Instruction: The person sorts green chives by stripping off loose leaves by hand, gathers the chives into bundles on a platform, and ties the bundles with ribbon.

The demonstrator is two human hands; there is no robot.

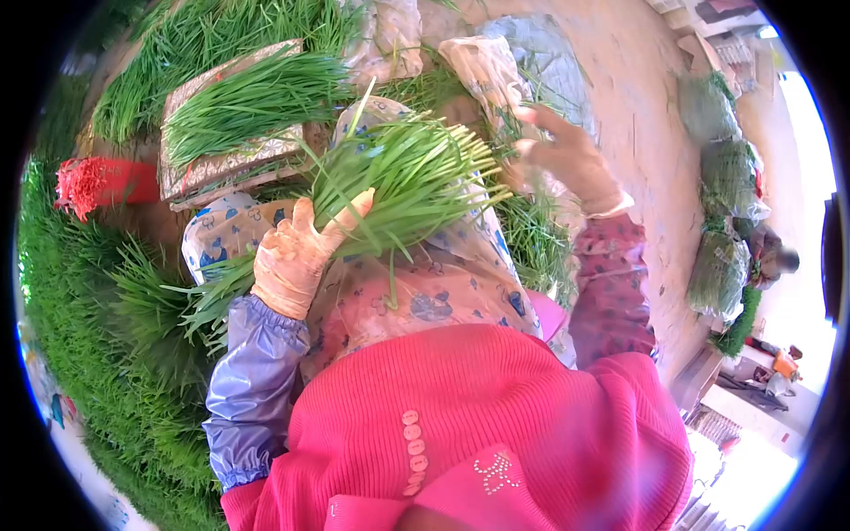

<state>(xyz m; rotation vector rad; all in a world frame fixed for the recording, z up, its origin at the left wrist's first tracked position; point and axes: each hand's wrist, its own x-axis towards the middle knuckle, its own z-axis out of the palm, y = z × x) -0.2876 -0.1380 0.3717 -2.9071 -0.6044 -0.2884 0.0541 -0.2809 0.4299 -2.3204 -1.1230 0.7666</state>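
Green bundle (403, 181) — one, over the apron (434, 305), towards its far edge; my left hand (297, 257) grips it. Right hand (568, 164) — blurred, empty, fingers spread, near the stem ends (478, 159). I log a second bundle (257, 97) overhanging the board's (282, 142) right edge.

The bunch (398, 181) is green, sweater (452, 385) pink, right sleeve (609, 283) seemingly dark-spotted.

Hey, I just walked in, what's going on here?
A person in a pink top is handling a bundle of long green stalks over their lap. The gloved left hand is at its leafy part; the right hand, blurred and open, is raised beside the pale stalk ends. Ahead, another green bundle lies on a low stand, with red strips to its left.
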